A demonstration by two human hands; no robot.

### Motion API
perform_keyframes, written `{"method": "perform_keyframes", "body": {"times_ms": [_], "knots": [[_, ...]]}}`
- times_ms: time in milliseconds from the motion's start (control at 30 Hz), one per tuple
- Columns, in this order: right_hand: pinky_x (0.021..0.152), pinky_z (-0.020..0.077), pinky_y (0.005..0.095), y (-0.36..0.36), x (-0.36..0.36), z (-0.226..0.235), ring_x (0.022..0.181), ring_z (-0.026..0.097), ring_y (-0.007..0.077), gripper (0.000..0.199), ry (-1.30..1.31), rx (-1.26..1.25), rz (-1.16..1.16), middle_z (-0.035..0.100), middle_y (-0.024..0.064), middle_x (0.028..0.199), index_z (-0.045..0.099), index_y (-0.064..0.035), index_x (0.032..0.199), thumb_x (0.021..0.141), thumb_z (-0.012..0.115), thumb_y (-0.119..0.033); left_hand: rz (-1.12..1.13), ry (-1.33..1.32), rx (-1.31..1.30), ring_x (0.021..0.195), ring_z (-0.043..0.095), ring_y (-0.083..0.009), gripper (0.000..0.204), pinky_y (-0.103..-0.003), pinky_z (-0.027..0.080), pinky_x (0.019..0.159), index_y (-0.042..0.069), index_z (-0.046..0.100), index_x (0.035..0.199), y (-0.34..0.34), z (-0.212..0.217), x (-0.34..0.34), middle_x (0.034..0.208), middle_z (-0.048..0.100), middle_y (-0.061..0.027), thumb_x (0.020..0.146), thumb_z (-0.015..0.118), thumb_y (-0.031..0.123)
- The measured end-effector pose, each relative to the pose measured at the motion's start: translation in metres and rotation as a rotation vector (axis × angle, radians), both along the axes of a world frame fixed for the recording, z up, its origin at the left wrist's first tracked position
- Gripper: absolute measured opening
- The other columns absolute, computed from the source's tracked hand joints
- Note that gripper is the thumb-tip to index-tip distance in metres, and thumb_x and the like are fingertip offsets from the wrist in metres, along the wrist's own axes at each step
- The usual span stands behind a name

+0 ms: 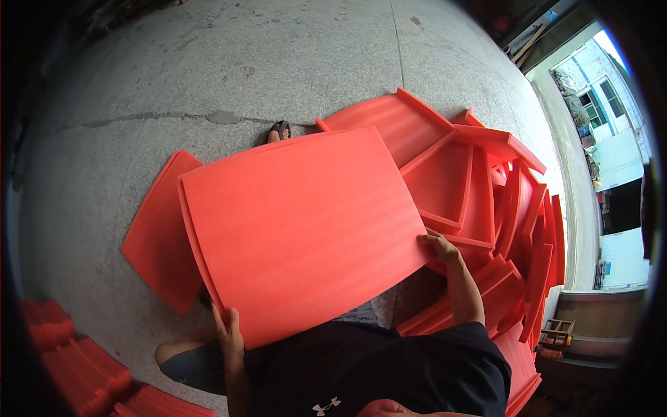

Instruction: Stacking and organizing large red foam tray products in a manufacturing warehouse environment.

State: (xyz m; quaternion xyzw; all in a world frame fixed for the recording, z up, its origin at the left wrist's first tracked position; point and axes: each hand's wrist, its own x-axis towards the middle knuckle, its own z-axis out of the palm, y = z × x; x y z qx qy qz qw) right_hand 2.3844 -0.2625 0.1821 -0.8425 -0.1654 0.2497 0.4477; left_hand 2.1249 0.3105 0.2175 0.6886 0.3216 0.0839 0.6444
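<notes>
Left hand [229, 333] clamps the near-left edge of a large red foam sheet [299, 229]; right hand [439, 244] pinches its right edge. Sheet held over lap, above another foam sheet [156, 243]. Heap of foam trays [500, 201] crowds right; bare concrete floor [208, 62] ahead.

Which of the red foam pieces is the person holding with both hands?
The large flat red sheet in the middle: the left hand grips its lower corner and the right hand its right edge. The heap of tray-shaped pieces lies untouched.
</notes>
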Motion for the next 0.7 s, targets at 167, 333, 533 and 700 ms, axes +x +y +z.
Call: {"method": "perform_keyframes", "body": {"times_ms": [167,333,533,700], "knots": [[0.090,0.0448,0.0325,0.027,-0.001,0.010,0.101,0.058,0.0197,0.047,0.648,0.260,-0.403,0.061,0.0070,0.109,0.052,0.0003,0.119,0.078,0.058,-0.022,0.047,0.111,0.232,0.124,0.040,-0.0319,0.059,-0.037,0.033,0.101,-0.006,0.027,0.137,-0.002,0.013,0.005,0.138,0.035,-0.0252,0.093,0.048,0.029],[0.089,0.0448,0.0320,0.046,0.005,0.048,0.098,0.058,0.0188,0.049,0.648,0.160,-0.427,0.061,0.0091,0.108,0.051,0.0034,0.121,0.078,0.055,-0.020,0.033,0.121,0.383,0.122,0.042,-0.0341,0.057,-0.037,0.034,0.100,-0.007,0.032,0.135,-0.001,0.011,0.010,0.134,0.039,-0.0275,0.093,0.048,0.028],[0.101,0.0365,0.0376,0.076,0.079,0.046,0.121,0.045,0.0243,0.068,0.772,0.441,-0.271,0.045,0.0140,0.132,0.035,0.0001,0.135,0.085,0.058,-0.041,0.031,0.090,0.411,0.119,0.046,-0.0352,0.059,-0.038,0.036,0.098,-0.008,0.034,0.133,0.008,0.000,0.009,0.131,0.043,-0.0274,0.092,0.049,0.031],[0.102,0.0363,0.0360,0.130,0.194,0.030,0.118,0.047,0.0246,0.062,0.793,0.636,-0.344,0.045,0.0142,0.133,0.041,-0.0003,0.132,0.087,0.057,-0.040,0.006,0.086,0.422,0.117,0.047,-0.0359,0.061,-0.039,0.037,0.097,-0.009,0.035,0.132,0.006,-0.004,0.007,0.128,0.045,-0.0283,0.090,0.050,0.032]]}}
